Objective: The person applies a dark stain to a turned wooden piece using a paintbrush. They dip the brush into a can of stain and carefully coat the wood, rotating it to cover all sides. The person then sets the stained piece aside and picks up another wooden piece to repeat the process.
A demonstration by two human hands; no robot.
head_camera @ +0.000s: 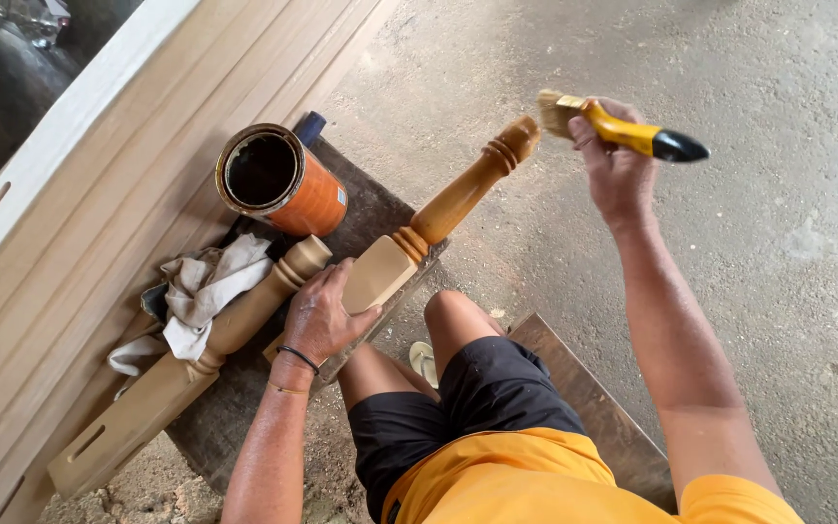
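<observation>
My left hand (325,315) wraps the square end of a turned wooden leg (448,209) angled across a dark board (244,388). My right hand (613,160), fist closed around a yellow-handled brush (623,131), sets bristles beside the leg's tip. An open orange tin (283,180), a rag (201,291) and a second leg (186,364) lie left.

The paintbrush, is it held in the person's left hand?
No, the right hand holds the paintbrush, while the left hand grips the turned wooden leg.
</observation>
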